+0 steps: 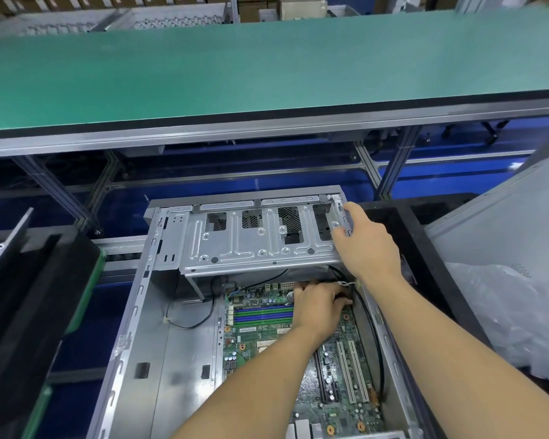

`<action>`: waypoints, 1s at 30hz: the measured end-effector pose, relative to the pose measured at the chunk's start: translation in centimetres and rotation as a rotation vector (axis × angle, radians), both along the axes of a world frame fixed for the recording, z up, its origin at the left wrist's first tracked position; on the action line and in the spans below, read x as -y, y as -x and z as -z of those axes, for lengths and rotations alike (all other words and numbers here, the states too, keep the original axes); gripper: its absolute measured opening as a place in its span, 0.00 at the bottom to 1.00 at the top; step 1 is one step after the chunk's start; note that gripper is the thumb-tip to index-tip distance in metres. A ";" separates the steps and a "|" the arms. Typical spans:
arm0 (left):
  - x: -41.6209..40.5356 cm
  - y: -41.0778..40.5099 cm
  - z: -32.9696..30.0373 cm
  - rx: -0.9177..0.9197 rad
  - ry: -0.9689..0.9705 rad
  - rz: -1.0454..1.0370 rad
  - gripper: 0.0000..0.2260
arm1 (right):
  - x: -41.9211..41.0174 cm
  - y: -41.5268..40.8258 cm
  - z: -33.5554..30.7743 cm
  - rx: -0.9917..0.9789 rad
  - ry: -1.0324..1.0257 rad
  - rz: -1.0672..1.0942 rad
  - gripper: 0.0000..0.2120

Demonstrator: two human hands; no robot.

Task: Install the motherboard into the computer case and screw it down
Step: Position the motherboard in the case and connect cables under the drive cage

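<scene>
A green conveyor belt (267, 68) runs behind the desk. The motherboard (267, 340) lies inside the computer case (146, 343). The right hand (366, 245) grips the drive cage (251, 242); the left hand (317, 305) pinches black cables (366, 315) aside. Seating comes next, then screws.

A green-topped bench (235, 68) is seen running across the upper frame, carried on a grey metal frame (393, 160). Cardboard boxes (108, 0) are stacked beyond its far edge. Black foam blocks (29, 296) are set along the left, a grey panel (504, 210) is leaned at the right, and crumpled clear plastic (507, 312) is piled beneath it.
</scene>
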State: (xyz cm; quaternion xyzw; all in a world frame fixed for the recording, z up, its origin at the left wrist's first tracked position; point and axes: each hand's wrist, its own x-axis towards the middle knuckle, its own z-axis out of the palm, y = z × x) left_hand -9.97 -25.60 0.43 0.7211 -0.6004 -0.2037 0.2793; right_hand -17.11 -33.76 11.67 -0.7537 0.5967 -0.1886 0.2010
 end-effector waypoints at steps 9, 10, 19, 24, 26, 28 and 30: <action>0.5 0.1 0.0 -0.050 -0.074 -0.033 0.07 | 0.0 0.0 0.0 -0.016 -0.005 0.000 0.24; 0.5 0.1 -0.1 -0.055 -0.076 -0.029 0.06 | 0.0 0.0 0.0 -0.018 -0.006 0.001 0.24; 0.7 -1.1 -0.2 -0.082 -0.104 0.122 0.09 | 0.0 0.0 -0.1 -0.011 0.001 -0.001 0.23; 0.6 -0.9 -0.1 -0.026 -0.077 0.145 0.09 | 0.0 0.0 0.0 -0.011 -0.011 -0.003 0.24; 0.4 -0.9 -0.1 -0.009 -0.057 0.153 0.10 | 0.0 0.1 0.0 -0.005 -0.009 -0.003 0.24; 0.3 -1.0 0.0 0.013 -0.027 0.169 0.10 | 0.0 0.1 0.0 0.001 -0.003 -0.008 0.24; 0.2 -1.1 0.1 0.078 0.002 0.193 0.10 | 0.0 0.1 0.1 0.008 -0.004 -0.006 0.24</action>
